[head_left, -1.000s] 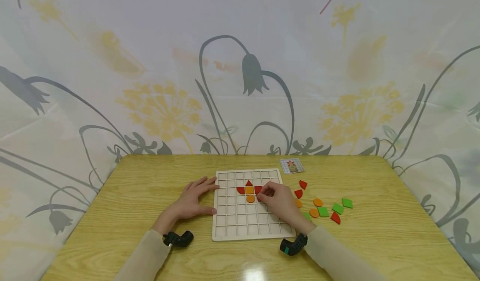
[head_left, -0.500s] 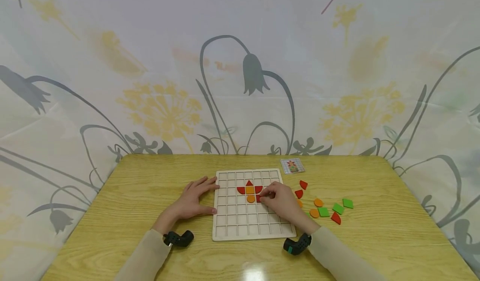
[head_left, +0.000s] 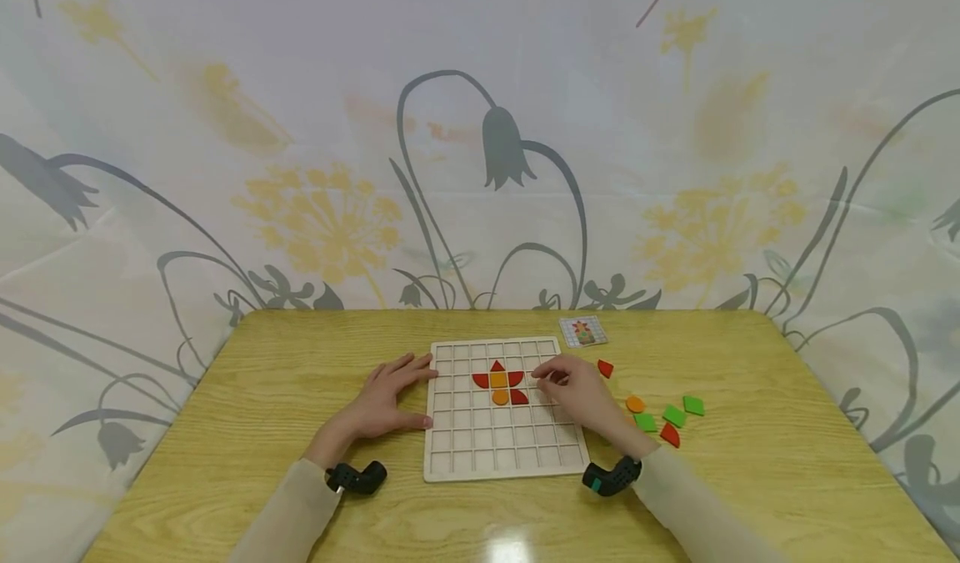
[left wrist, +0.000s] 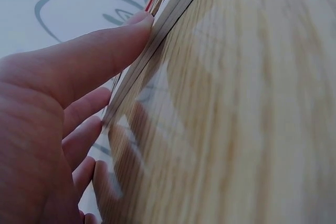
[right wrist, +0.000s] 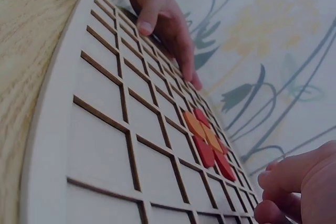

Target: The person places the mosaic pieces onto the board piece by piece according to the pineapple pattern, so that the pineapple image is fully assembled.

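Observation:
A pale square grid board point(head_left: 472, 454) lies on the table. Red and orange pieces sit together near its middle: an orange square point(head_left: 498, 379), an orange circle point(head_left: 500, 397), a red triangle point(head_left: 497, 366) and red quarter-circles, one of them point(head_left: 518, 397) at the lower right. My left hand point(head_left: 382, 400) rests against the board's left edge, fingers spread; in the left wrist view, the fingertips point(left wrist: 142, 24) touch the rim. Over the board's right side hovers my right hand point(head_left: 577, 388), fingers loosely bent, with nothing seen between thumb and index finger.
Loose pieces lie right of the board: green diamonds point(head_left: 674, 415), an orange circle point(head_left: 635, 404) and red quarter-circles point(head_left: 670, 435). My right hand hides some of that area. A small pattern card point(head_left: 583, 331) lies behind the board. A patterned cloth backdrop stands beyond the table.
My right hand has let go of the lower-right red quarter-circle, which stays in its cell, and has drawn back to the right. My left hand has kept its place.

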Demonstrator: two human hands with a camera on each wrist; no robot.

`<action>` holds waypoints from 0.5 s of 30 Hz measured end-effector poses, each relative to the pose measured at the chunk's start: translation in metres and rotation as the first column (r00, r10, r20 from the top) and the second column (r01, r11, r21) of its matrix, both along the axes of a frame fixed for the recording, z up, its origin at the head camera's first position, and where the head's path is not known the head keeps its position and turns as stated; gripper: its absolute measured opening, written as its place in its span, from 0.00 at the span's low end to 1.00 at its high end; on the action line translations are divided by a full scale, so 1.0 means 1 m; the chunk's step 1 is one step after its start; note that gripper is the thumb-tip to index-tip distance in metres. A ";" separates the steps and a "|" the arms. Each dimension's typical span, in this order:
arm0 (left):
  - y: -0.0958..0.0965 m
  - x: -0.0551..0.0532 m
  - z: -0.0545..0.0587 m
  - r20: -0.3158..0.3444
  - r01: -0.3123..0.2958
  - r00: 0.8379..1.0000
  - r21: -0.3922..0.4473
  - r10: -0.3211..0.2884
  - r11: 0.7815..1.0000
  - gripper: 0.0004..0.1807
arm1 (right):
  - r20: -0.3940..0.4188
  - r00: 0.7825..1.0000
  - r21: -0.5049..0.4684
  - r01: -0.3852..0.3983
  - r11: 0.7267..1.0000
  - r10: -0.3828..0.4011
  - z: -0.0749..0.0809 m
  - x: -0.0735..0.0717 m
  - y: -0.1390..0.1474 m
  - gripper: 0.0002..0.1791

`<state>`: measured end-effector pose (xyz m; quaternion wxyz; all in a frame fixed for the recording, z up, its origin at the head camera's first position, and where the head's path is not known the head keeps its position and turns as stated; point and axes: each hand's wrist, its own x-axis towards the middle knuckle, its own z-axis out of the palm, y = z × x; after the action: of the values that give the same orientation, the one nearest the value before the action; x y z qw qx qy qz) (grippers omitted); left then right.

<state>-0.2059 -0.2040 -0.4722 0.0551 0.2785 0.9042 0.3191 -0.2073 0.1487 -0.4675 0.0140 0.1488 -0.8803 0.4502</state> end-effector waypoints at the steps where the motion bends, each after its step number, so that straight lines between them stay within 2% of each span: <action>1: 0.000 0.000 0.000 0.000 -0.001 1.000 -0.002 0.001 1.000 0.40 | -0.008 1.000 -0.003 0.000 1.000 0.000 0.001 -0.001 0.004 0.06; 5: 0.000 -0.001 0.000 0.005 -0.003 1.000 -0.008 0.003 1.000 0.40 | -0.040 0.999 -0.009 0.016 1.000 -0.016 0.004 -0.005 0.025 0.07; 10: 0.000 -0.001 -0.001 0.008 -0.009 1.000 -0.014 0.009 1.000 0.40 | -0.071 0.995 0.010 0.075 0.997 -0.074 0.007 -0.006 0.053 0.09; 15: 0.000 -0.001 -0.002 0.008 -0.013 1.000 -0.006 0.013 1.000 0.40 | -0.015 0.990 -0.006 0.137 0.991 -0.137 0.007 -0.011 0.076 0.12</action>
<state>-0.2073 -0.2036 -0.4739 0.0577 0.2712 0.9067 0.3179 -0.2181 0.2248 -0.4610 0.0520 0.0914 -0.8872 0.4493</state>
